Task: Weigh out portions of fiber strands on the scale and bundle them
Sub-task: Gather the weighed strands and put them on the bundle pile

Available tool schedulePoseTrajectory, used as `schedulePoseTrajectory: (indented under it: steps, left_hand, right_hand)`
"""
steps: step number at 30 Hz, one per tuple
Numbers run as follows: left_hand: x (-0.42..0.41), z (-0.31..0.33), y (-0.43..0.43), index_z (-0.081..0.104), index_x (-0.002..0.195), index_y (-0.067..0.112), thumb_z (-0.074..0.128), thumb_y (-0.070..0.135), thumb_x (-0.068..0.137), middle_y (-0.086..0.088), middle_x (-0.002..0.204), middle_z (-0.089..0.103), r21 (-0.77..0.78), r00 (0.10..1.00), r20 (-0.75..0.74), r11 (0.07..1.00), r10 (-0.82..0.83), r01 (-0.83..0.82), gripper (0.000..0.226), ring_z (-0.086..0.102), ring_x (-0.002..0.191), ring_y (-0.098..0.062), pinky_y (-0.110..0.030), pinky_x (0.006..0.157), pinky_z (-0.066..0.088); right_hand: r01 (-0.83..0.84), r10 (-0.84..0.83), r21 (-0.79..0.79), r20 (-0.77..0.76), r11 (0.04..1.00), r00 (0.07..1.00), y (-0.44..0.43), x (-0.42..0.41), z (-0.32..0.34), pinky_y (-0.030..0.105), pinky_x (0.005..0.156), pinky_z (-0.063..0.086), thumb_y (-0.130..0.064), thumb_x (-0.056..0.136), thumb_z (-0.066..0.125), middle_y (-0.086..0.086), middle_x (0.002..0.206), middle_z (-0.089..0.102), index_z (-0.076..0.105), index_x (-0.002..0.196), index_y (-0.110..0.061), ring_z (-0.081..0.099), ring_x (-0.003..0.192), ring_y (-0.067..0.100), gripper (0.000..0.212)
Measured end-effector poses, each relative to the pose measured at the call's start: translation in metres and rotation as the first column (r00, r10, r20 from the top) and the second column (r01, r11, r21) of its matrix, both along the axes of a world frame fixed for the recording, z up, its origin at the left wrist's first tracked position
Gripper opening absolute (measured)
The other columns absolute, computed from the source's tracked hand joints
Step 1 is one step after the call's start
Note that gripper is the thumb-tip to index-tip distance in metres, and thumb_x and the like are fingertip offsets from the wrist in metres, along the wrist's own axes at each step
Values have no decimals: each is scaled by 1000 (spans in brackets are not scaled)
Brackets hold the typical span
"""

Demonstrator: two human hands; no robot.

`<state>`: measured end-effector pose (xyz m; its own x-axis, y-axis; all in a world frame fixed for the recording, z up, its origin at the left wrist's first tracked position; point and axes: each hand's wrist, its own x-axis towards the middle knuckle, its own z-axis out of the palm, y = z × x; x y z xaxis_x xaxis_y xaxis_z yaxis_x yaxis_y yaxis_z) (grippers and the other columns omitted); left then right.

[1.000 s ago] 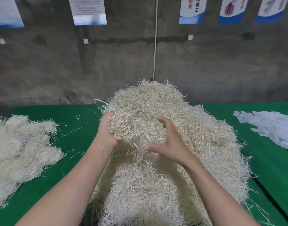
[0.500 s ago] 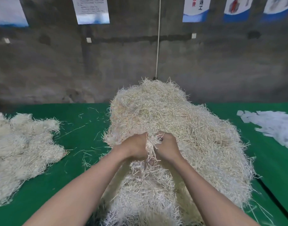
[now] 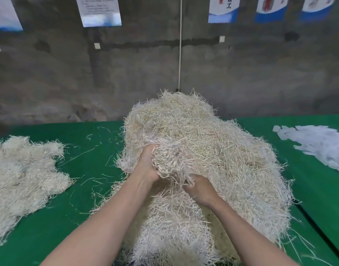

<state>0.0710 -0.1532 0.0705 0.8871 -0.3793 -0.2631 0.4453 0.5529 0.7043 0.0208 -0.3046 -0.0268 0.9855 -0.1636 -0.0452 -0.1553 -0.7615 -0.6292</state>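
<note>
A big heap of pale fiber strands (image 3: 212, 150) covers the middle of the green table (image 3: 92, 160). My left hand (image 3: 145, 166) grips a lifted clump of strands (image 3: 170, 162) from its left side, just above the heap's front slope. Below and to the right of that clump, my right hand (image 3: 200, 189) is curled round its hanging lower end, fingers partly buried in fiber. No scale shows in this view.
A second, flatter pile of fiber strands (image 3: 20, 179) lies at the left. White paper slips (image 3: 318, 144) are spread at the right. Loose strands litter the green cloth. A grey wall with posters rises behind the table.
The clump has risen from the heap's front. My left hand went up with it, while my right hand dropped lower on its trailing end.
</note>
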Motion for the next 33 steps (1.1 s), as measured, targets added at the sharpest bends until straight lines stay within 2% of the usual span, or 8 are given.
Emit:
schedulePoseTrajectory:
  steps: [5, 10, 16, 20, 23, 26, 28, 33]
  left_hand:
    - [11, -3, 4, 50, 67, 8, 41, 15, 96, -6, 47, 58, -100, 990, -13, 985, 137, -138, 31, 59, 39, -20, -32, 41, 52]
    - [27, 23, 22, 58, 92, 7, 45, 17, 91, -10, 72, 65, -175, 975, 88, 967, 202, -185, 17, 66, 62, -24, -50, 83, 53]
    - [28, 25, 22, 50, 76, 12, 42, 12, 92, -2, 60, 54, -32, 983, 111, 990, 143, -141, 18, 54, 49, -16, -28, 48, 48]
    - [24, 20, 20, 50, 73, 13, 45, 17, 92, -3, 57, 56, -45, 989, 56, 990, 138, -136, 21, 55, 47, -19, -31, 48, 49]
    - [22, 25, 16, 55, 76, 13, 50, 27, 94, -7, 60, 61, -96, 992, 10, 988, 125, -124, 23, 59, 46, -21, -32, 48, 49]
    - [16, 39, 10, 49, 73, 23, 52, 32, 94, -7, 58, 59, -174, 989, -19, 974, 145, -146, 23, 58, 46, -22, -31, 55, 53]
    - [14, 49, 12, 55, 56, 16, 44, 26, 96, -3, 53, 55, -224, 984, 79, 965, 157, -136, 43, 54, 42, -18, -26, 45, 50]
    - [-1, 36, 37, 55, 99, -3, 47, 13, 94, -12, 77, 56, 164, 887, 348, 913, 302, -375, 18, 52, 70, -22, -29, 58, 50]
  right_hand:
    - [-25, 13, -123, -100, 992, 995, -19, -10, -20, 32, 108, 29, -35, 95, 46, 9, 148, 36, 34, 144, -11, 36, 134, 24, 55]
    - [-20, -4, -169, -143, 985, 990, -27, -23, -35, 32, 107, 31, -33, 96, 49, 4, 148, 37, 33, 144, -18, 37, 134, 22, 54]
    - [15, -15, -23, 5, 1000, 1000, -8, -22, 4, 23, 77, 54, -43, 80, 69, -4, 114, 60, 36, 138, -25, 63, 81, 6, 70]
    - [-93, 101, -52, 178, 994, 979, 5, -6, 58, 40, 114, 22, -45, 61, 80, -11, 144, 33, 17, 144, -35, 28, 136, 14, 105]
    - [-265, 225, 229, 189, 937, 956, 25, -3, 90, 33, 113, 10, -40, 58, 84, -19, 152, 3, -4, 146, -41, 7, 137, 5, 125]
    - [-291, 220, 392, 217, 873, 951, 50, -3, 97, 31, 105, 33, -21, 78, 74, -8, 134, 47, 35, 138, -19, 42, 126, 12, 72]
    - [-191, 100, 670, 173, 717, 980, 65, -5, 94, 40, 85, 55, -8, 91, 57, 11, 101, 69, 56, 109, -6, 67, 95, 28, 19]
    - [-12, 19, 985, 16, -173, 1000, 82, -15, 98, 43, 69, 59, 4, 92, 45, 21, 88, 64, 51, 95, 1, 69, 77, 31, 8]
